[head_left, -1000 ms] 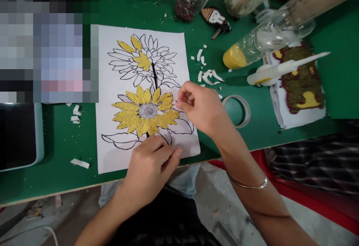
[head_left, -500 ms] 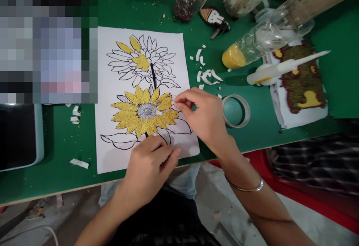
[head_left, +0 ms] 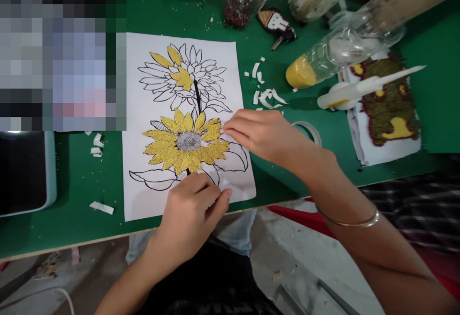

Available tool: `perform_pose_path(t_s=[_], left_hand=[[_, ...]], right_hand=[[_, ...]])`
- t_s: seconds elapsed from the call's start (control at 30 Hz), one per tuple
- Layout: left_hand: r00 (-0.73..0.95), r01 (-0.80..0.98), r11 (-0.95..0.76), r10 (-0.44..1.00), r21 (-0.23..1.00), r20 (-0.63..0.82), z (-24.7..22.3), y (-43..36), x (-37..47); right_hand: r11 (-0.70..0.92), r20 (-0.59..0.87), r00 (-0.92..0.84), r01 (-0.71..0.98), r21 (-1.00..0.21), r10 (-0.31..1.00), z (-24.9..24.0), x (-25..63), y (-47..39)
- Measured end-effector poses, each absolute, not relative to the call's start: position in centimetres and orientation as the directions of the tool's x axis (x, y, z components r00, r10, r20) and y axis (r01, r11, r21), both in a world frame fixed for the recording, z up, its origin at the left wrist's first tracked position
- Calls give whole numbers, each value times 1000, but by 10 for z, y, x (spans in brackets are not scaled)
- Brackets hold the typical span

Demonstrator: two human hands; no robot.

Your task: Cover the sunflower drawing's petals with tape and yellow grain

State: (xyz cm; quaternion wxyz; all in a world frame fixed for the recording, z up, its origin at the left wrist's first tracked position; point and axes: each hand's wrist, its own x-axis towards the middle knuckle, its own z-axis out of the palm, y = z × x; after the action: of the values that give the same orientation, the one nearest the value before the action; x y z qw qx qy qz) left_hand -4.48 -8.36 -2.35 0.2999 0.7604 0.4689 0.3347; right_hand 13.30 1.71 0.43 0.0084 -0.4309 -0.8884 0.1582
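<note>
A white sheet (head_left: 143, 200) with two outlined flowers lies on the green table. The lower flower (head_left: 168, 147) has yellow grainy petals around a grey centre; the upper flower (head_left: 183, 78) is yellow only in a few petals. My right hand (head_left: 266, 135) is at the lower flower's right edge, thumb and fingertips pinched together; what they hold, if anything, is too small to make out. My left hand (head_left: 194, 209) rests on the sheet's lower edge below that flower, its fingers curled in and partly hidden.
Behind my right hand is a tape ring (head_left: 312, 130). Paper scraps (head_left: 269, 98), keys (head_left: 278, 25) and a bottle of yellow grains (head_left: 302, 73) lie to the right. A white glue bottle (head_left: 354, 92) rests on a decorated piece (head_left: 391, 104). A dark-screened device (head_left: 25, 174) is at left.
My right forearm has swung outward to the right and the hand has flattened, now covering part of the tape ring. Its fingertips stay by the petal edge. My left hand has barely moved.
</note>
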Motion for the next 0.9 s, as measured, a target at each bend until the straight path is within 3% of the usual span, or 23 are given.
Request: perform_pose_path(t_s=[0.13, 0.33, 0.7, 0.9], left_hand=[[340, 514, -383, 912, 768, 227, -23, -84, -45], [349, 530, -382, 912, 757, 215, -24, -84, -45], [338, 553, -392, 912, 735, 232, -24, -84, -44], [336, 548, -369, 919, 751, 207, -24, -84, -43]], right_hand=[[588, -193, -649, 753, -294, 736, 12, 131, 23], [715, -292, -719, 685, -141, 631, 18, 130, 33], [691, -295, -757, 653, -312, 583, 21, 126, 42], [586, -245, -714, 687, -431, 656, 17, 129, 41]])
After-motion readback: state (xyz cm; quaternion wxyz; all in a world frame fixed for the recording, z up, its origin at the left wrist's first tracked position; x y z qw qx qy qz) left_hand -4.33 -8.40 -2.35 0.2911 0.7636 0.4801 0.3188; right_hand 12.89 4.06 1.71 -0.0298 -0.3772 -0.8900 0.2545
